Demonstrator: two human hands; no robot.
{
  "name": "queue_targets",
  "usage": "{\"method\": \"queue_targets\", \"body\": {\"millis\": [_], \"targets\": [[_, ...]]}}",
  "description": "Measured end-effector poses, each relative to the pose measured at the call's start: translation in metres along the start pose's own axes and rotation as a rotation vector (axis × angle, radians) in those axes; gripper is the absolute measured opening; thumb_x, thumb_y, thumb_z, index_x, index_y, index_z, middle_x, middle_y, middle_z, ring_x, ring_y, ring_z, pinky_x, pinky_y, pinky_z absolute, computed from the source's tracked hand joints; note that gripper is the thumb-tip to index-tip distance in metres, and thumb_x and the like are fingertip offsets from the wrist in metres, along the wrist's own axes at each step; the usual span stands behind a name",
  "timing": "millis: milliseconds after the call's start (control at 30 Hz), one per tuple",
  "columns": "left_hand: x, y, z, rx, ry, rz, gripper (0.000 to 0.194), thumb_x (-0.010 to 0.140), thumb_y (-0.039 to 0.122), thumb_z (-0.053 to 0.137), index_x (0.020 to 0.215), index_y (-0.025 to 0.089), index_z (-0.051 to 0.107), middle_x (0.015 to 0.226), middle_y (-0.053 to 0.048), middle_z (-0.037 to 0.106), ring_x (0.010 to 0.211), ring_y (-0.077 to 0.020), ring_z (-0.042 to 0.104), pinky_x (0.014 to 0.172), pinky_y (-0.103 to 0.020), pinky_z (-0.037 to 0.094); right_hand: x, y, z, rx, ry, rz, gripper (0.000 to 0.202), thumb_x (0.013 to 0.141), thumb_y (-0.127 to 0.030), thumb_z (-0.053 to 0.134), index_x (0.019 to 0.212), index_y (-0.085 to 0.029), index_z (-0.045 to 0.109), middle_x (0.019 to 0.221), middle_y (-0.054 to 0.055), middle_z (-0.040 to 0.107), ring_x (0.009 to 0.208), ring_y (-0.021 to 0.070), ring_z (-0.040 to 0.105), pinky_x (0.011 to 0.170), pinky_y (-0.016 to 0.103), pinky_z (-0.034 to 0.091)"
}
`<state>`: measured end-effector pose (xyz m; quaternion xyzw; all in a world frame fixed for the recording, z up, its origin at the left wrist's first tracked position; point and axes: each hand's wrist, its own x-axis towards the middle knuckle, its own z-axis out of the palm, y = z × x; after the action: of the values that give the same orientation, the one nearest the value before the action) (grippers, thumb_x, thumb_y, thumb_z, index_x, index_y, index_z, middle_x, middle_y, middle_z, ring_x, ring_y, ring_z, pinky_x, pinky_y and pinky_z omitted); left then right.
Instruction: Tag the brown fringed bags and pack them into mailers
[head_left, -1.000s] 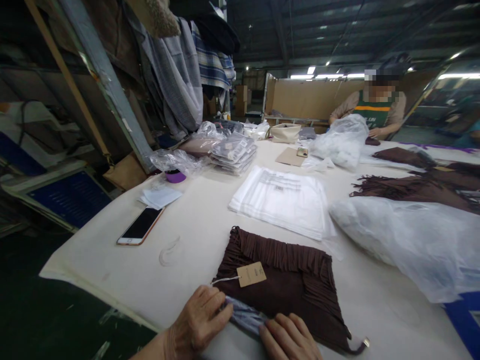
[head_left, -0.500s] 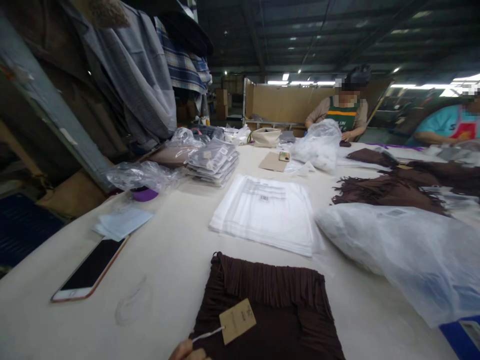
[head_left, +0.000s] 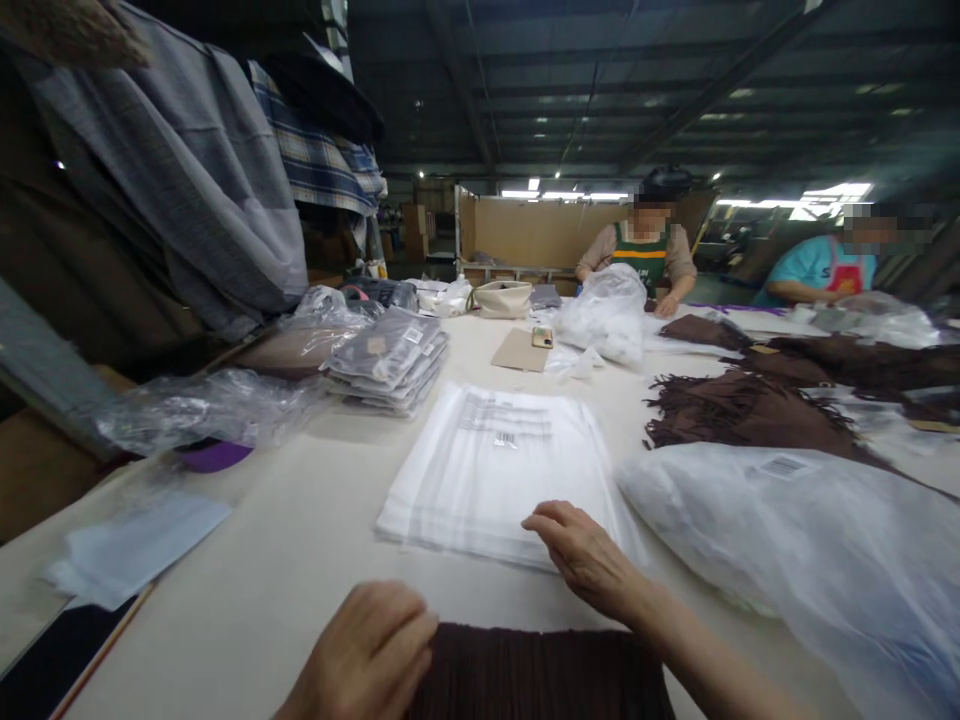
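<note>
A dark brown fringed item point(head_left: 540, 670) lies at the bottom centre, cut off by the lower edge of the view. My left hand point(head_left: 367, 650) is at its left upper corner with the fingers curled together; what they hold, if anything, is hidden. Over the near right edge of a stack of white plastic bags point(head_left: 480, 480) is my right hand point(head_left: 577, 550), its fingers bent and slightly apart, with nothing seen in it. A barcode label point(head_left: 505, 439) shows on the top bag.
Packed grey items point(head_left: 386, 360) are piled at left, near a phone point(head_left: 67, 650) and pale sheets point(head_left: 135, 545). At right lie a filled plastic bag point(head_left: 787, 530) and brown fringed pieces point(head_left: 750, 410). Two people work across the table.
My right hand has come into view over the white bags. More of my left hand shows. The brown item sits lower in view, and its tan tag no longer shows.
</note>
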<state>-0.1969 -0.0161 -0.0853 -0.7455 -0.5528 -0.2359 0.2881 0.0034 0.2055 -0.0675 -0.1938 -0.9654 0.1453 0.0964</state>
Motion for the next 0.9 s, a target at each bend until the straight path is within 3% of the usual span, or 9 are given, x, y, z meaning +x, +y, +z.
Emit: {"method": "queue_targets", "body": {"millis": [67,167,300,367,667,900], "targets": [[0.038,-0.023,0.017,-0.233,0.019,-0.158,0.018,0.085,0.010,0.044,0.099,0.016,0.055,0.088,-0.008,0.061,0.086,-0.0176,0.058,0.074,-0.031,0.052,0.021,0.014,0.010,-0.005,-0.028,0.034,0.028,0.085,-0.010,0.042,0.105,-0.018,0.060,0.106,0.010,0.061,0.097,0.0202,0.057,0.085,0.035,0.046],[0.073,-0.046,0.052,-0.353,-0.028,-0.224,0.015,0.086,0.009,0.043,0.093,0.015,0.055,0.086,-0.008,0.061,0.083,-0.0184,0.057,0.072,-0.032,0.051,0.042,0.028,0.018,0.009,-0.086,0.088,0.022,0.077,-0.016,0.057,0.098,-0.017,0.061,0.101,0.009,0.061,0.094,0.0199,0.058,0.081,0.030,0.046],[0.086,-0.058,0.094,-0.455,-0.176,-0.218,0.016,0.085,0.008,0.042,0.084,0.016,0.056,0.081,-0.006,0.061,0.079,-0.0178,0.056,0.071,-0.031,0.050,0.060,0.038,0.017,0.029,-0.173,0.108,0.009,0.072,-0.013,0.055,0.077,-0.017,0.062,0.081,0.004,0.062,0.073,0.0145,0.056,0.067,0.024,0.043],[0.088,-0.061,0.107,-0.482,-0.230,-0.216,0.017,0.083,0.007,0.043,0.079,0.016,0.057,0.077,-0.004,0.061,0.075,-0.0167,0.057,0.068,-0.029,0.049,0.066,0.041,0.013,0.039,-0.212,0.099,0.015,0.073,-0.008,0.050,0.071,-0.016,0.062,0.076,0.004,0.061,0.067,0.0125,0.054,0.064,0.022,0.040],[0.096,-0.060,0.122,-0.525,-0.415,-0.204,0.007,0.080,0.009,0.054,0.082,0.015,0.057,0.080,-0.004,0.060,0.076,-0.0176,0.056,0.068,-0.029,0.047,0.081,0.050,0.005,0.094,-0.366,0.068,0.019,0.072,-0.005,0.048,0.071,-0.014,0.065,0.069,0.004,0.063,0.062,0.0121,0.050,0.061,0.023,0.036],[0.102,-0.056,0.125,-0.475,-0.479,-0.110,0.039,0.070,0.021,0.072,0.103,0.013,0.053,0.099,-0.010,0.058,0.090,-0.0248,0.053,0.077,-0.040,0.047,0.085,0.059,0.003,0.221,-0.430,0.117,0.020,0.072,-0.006,0.047,0.075,-0.013,0.065,0.061,-0.002,0.057,0.054,0.0080,0.044,0.052,0.019,0.034]]}}
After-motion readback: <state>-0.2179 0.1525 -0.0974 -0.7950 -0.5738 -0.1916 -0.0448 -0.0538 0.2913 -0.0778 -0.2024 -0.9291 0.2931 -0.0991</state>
